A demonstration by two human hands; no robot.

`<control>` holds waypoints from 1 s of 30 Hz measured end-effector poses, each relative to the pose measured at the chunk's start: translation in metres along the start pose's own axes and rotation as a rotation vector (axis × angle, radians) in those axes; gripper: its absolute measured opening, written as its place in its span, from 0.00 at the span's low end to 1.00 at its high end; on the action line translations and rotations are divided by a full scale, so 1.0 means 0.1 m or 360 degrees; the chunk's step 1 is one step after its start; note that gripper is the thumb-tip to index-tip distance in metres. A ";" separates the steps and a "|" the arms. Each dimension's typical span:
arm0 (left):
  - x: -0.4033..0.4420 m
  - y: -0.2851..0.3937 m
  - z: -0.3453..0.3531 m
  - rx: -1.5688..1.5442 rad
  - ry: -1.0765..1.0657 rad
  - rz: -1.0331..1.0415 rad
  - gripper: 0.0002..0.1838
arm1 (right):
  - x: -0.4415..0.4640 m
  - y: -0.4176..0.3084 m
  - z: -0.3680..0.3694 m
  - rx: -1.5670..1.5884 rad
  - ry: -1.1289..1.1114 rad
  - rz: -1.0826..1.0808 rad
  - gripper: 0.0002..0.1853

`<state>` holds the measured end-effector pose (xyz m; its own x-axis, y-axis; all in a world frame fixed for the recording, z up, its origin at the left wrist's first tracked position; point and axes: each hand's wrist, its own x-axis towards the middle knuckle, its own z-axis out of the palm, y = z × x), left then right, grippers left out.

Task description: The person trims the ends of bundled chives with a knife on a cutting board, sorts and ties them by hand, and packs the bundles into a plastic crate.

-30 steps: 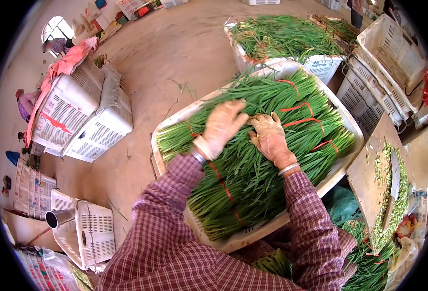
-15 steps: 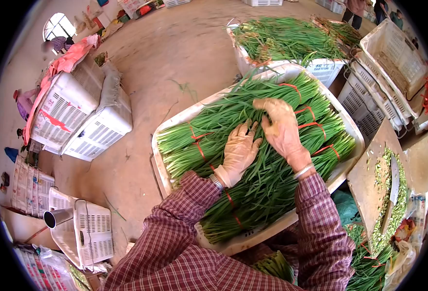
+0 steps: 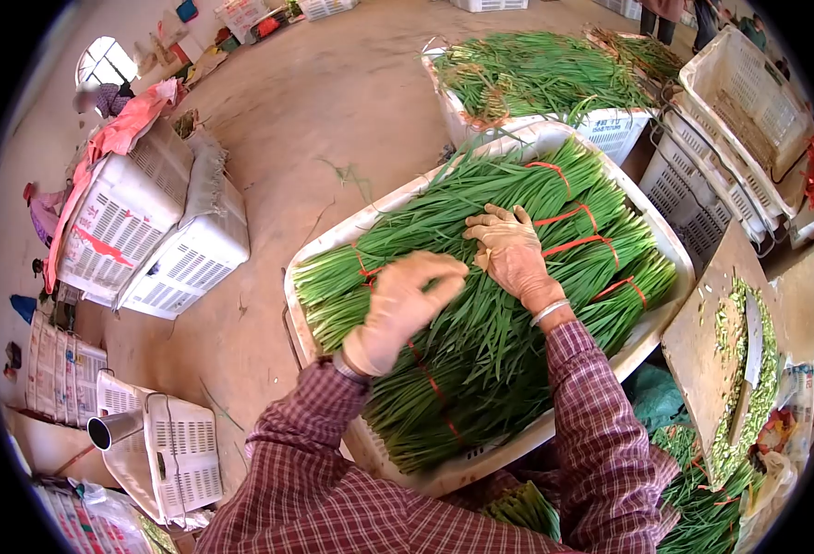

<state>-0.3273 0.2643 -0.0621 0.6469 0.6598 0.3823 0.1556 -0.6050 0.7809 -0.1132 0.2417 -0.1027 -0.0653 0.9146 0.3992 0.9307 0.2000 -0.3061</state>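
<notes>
Bundles of long green leafy stalks (image 3: 481, 323), tied with red bands, fill a white crate (image 3: 679, 249) in front of me. My right hand (image 3: 510, 257), gloved, lies on the leaves at the middle of the crate with its fingers spread. Over the left side of the bundles is my left hand (image 3: 405, 305), also gloved and slightly blurred; its fingers are bent and its thumb stands apart, with nothing seen between them. Whether it touches the leaves I cannot tell.
A second full crate (image 3: 624, 129) stands beyond mine. Stacked crates (image 3: 748, 111) are at the upper right. On the right, a board (image 3: 702, 342) bears a knife (image 3: 753, 346) and chopped bits. Covered crates (image 3: 130, 212) stand left. People are in the background.
My left hand has lifted off the leaves and moved left and toward me. My right hand has moved slightly left and down, and now rests flat on the leaves.
</notes>
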 end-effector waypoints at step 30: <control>0.92 -0.93 -0.05 0.0963 0.0304 -0.0024 0.13 | -0.02 0.01 0.10 0.0021 0.0067 0.0065 0.15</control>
<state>-0.2861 0.3831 -0.0975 0.5055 0.7044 0.4983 0.5944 -0.7029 0.3907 -0.1154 0.2439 -0.1126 -0.0120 0.9064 0.4222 0.9275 0.1679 -0.3340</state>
